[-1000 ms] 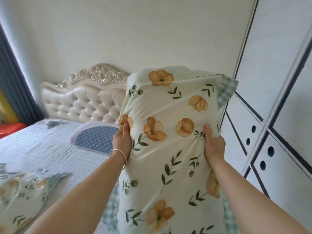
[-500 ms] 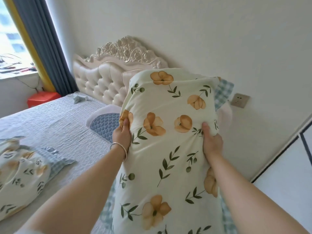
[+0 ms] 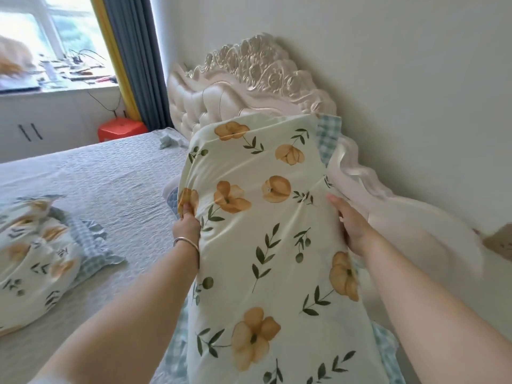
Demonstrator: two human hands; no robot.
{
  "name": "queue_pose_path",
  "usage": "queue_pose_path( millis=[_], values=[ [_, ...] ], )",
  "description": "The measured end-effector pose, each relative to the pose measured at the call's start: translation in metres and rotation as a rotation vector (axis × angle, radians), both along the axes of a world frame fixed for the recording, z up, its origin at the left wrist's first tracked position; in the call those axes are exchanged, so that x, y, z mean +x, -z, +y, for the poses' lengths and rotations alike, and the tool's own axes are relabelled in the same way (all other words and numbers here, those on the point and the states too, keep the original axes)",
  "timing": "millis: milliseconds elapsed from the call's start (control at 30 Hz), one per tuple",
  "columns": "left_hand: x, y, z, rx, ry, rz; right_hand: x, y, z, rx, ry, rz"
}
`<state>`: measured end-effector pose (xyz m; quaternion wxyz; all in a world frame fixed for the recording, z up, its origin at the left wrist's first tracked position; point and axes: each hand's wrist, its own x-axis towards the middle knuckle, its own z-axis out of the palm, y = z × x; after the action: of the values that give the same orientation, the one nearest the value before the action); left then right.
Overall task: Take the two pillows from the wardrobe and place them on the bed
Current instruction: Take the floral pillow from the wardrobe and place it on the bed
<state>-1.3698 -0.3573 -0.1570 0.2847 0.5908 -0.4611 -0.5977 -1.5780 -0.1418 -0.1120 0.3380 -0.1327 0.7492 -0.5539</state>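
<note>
Head view: both hands point(image 3: 187, 225) point(image 3: 350, 227) grip floral pillow point(image 3: 266, 245) edges; bed point(image 3: 105, 178) open left.

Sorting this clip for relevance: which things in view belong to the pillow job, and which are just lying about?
Part of the job:
- floral pillow, held by left hand and right hand
- second floral pillow, already lying on the bed

Just lying about:
- red stool
- small crumpled cloth near the headboard
- clutter on the windowsill
</note>
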Motion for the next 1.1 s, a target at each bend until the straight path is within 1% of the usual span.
queue_pose_path(
  millis=[133, 300, 367, 400, 467, 500, 567, 600, 633, 667, 700, 767, 800, 867, 967, 1100],
  values=[
    [-0.034, 0.032, -0.018, 0.057, -0.111, -0.077, -0.053, 0.041, -0.023, 0.15, -0.198, -0.166],
    [-0.09, 0.062, -0.023, 0.14, -0.345, -0.106, -0.119, 0.089, -0.068, 0.175, -0.343, -0.107],
    [-0.107, 0.071, -0.025, 0.176, -0.405, -0.163, -0.146, 0.103, -0.09, 0.18, -0.392, -0.075],
    [-0.115, 0.075, -0.029, 0.181, -0.413, -0.161, -0.16, 0.11, -0.102, 0.171, -0.402, -0.074],
    [-0.126, 0.095, -0.044, 0.189, -0.366, -0.104, -0.184, 0.12, -0.129, 0.158, -0.435, -0.057],
    [-0.129, 0.119, -0.056, 0.208, -0.342, -0.074, -0.194, 0.127, -0.143, 0.155, -0.459, -0.043],
    [-0.123, 0.203, -0.099, 0.256, -0.322, -0.055, -0.21, 0.142, -0.168, 0.159, -0.504, -0.006],
    [-0.123, 0.232, -0.115, 0.276, -0.312, -0.041, -0.216, 0.151, -0.182, 0.163, -0.518, 0.027],
    [-0.13, 0.231, -0.118, 0.288, -0.283, -0.036, -0.221, 0.16, -0.195, 0.169, -0.525, 0.065],
    [-0.143, 0.214, -0.115, 0.289, -0.234, -0.037, -0.225, 0.169, -0.208, 0.178, -0.528, 0.105],
    [-0.161, 0.185, -0.104, 0.242, -0.188, -0.038, -0.23, 0.18, -0.221, 0.188, -0.524, 0.142],
    [-0.186, 0.156, -0.097, 0.141, -0.158, -0.02, -0.239, 0.203, -0.246, 0.194, -0.51, 0.206],
    [-0.193, 0.159, -0.099, 0.101, -0.147, -0.019, -0.243, 0.213, -0.257, 0.194, -0.509, 0.234],
    [-0.2, 0.186, -0.112, 0.055, -0.109, -0.079, -0.248, 0.23, -0.276, 0.198, -0.527, 0.281],
    [-0.204, 0.229, -0.136, 0.028, -0.09, -0.22, -0.255, 0.265, -0.302, 0.2, -0.564, 0.34],
    [-0.206, 0.279, -0.154, 0.041, -0.148, -0.238, -0.258, 0.307, -0.326, 0.212, -0.559, 0.417]
  ],
)
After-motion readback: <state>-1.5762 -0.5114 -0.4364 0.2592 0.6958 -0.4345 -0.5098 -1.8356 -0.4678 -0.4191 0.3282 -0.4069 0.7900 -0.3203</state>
